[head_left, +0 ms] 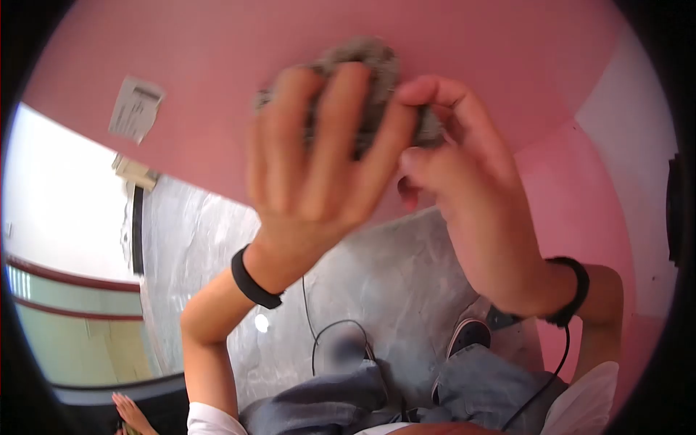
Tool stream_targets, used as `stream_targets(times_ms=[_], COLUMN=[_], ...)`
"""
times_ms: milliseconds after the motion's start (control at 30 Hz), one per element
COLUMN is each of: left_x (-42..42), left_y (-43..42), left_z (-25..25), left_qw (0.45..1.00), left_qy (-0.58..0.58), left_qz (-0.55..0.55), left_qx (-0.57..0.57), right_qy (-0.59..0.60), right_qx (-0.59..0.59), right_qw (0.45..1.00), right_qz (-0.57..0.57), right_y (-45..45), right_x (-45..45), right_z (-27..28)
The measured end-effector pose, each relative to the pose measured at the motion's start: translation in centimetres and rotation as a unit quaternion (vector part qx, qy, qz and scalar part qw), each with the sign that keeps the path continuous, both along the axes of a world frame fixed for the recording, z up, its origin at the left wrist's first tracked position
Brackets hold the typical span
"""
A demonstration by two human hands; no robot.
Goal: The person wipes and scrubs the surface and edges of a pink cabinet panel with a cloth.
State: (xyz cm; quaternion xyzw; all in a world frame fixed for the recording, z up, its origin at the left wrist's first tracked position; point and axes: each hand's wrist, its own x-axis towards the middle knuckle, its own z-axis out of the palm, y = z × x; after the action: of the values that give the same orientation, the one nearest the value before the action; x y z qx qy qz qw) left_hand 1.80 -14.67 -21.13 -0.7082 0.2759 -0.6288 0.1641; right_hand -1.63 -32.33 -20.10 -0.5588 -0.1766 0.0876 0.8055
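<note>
A rough grey lump (373,65), clay-like in look, lies against the pink tabletop, partly covered by my hands. My left hand (312,174) reaches over it from the near side, its fingers bent around the lump and blurred by motion. On the lump's right side, my right hand (478,167) has its fingers curled, with thumb and index finger about the lump's edge and close to my left index finger. The underside of the lump is hidden. Each wrist wears a black band.
A white printed label (136,109) is stuck on the pink tabletop (210,65) at left. A thin black cable (341,322) loops over the grey marbled floor (399,268) below. Another person's hand (130,412) shows at the lower left.
</note>
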Motion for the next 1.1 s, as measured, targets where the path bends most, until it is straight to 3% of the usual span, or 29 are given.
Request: stream_targets(times_ms=[33, 133, 333, 400, 467, 567, 733, 767, 800, 867, 900, 967, 1100], left_x=[0.5, 2.9, 4.1, 3.9, 4.4, 4.0, 0.4, -0.9, -1.6, -2.4, -2.0, -3.1, -5.6], left_y=[-1.8, -6.8, -15.0, -17.0, -18.6, -19.6, -17.4, -16.8, -16.2, -15.7, -15.3, -13.4, -8.7], left_z=[-0.4, -1.2, -1.5, -3.3, -5.7, -9.9, -10.7, -9.5, -8.7, -9.1, -6.1, -6.1, -3.5], left_qw=[1.0, 0.998, 0.98, 0.986, 0.965, 0.917, 0.861, 0.809, 0.749, 0.728, 0.703, 0.702, 0.723], left_qy=[0.013, 0.015, 0.078, 0.099, 0.169, 0.274, 0.353, 0.417, 0.477, 0.483, 0.484, 0.502, 0.51], left_qz=[-0.013, -0.055, -0.176, -0.135, -0.199, -0.288, -0.351, -0.385, -0.413, -0.436, -0.464, -0.441, -0.393], left_qx=[0.015, -0.002, -0.043, 0.008, -0.001, -0.035, -0.104, -0.153, -0.201, -0.215, -0.237, -0.248, -0.25], right_qy=[0.025, 0.035, 0.045, 0.049, 0.136, 0.21, 0.34, 0.36, 0.358, 0.292, 0.292, 0.267, 0.248], right_qx=[0.109, 0.164, 0.154, 0.157, 0.118, 0.132, 0.09, 0.066, 0.068, 0.128, 0.118, 0.212, 0.161], right_qw=[0.993, 0.984, 0.952, 0.931, 0.955, 0.945, 0.897, 0.888, 0.89, 0.943, 0.946, 0.94, 0.953], right_qz=[-0.032, -0.061, -0.261, -0.326, -0.236, -0.211, -0.268, -0.278, -0.274, -0.093, -0.078, 0.009, 0.066], right_y=[-0.4, -4.2, -8.5, -10.9, -15.5, -17.8, -16.0, -15.4, -15.2, -14.8, -14.6, -13.9, -10.3], right_x=[0.5, 2.4, 1.9, 1.3, 1.0, -1.3, -5.6, -5.9, -6.0, -6.0, -4.9, -4.4, -5.0], right_z=[-1.6, -3.1, -2.4, -3.4, -5.8, -7.7, -8.0, -7.5, -7.5, -8.5, -5.2, -5.5, -3.0])
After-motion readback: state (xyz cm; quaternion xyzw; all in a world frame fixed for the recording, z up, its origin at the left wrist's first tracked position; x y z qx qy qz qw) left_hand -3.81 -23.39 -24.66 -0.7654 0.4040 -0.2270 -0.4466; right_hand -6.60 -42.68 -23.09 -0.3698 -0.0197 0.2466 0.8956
